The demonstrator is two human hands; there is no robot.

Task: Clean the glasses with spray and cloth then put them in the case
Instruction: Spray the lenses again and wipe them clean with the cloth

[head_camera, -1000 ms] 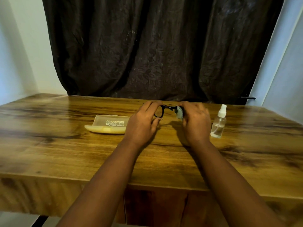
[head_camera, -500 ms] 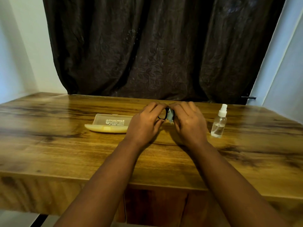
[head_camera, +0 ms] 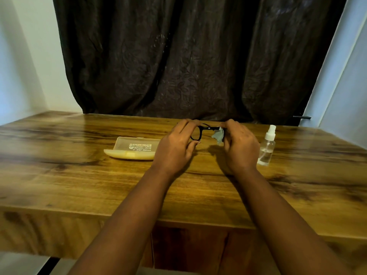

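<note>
Black round-rimmed glasses (head_camera: 200,132) — left hand (head_camera: 175,146) grips them, right hand (head_camera: 239,144) pinches crumpled grey cloth (head_camera: 218,134).

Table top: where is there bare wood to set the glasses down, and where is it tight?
Bare wood runs along the table's near edge and left of the case. It is tight between the case and the bottle, where the left hand holds the glasses and the right hand holds the cloth.

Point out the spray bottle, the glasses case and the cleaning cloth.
spray bottle (head_camera: 266,149): head view, clear body.
glasses case (head_camera: 137,146): head view, printed lid.
cleaning cloth (head_camera: 218,135): head view, exposed fold beside the right hand.
</note>
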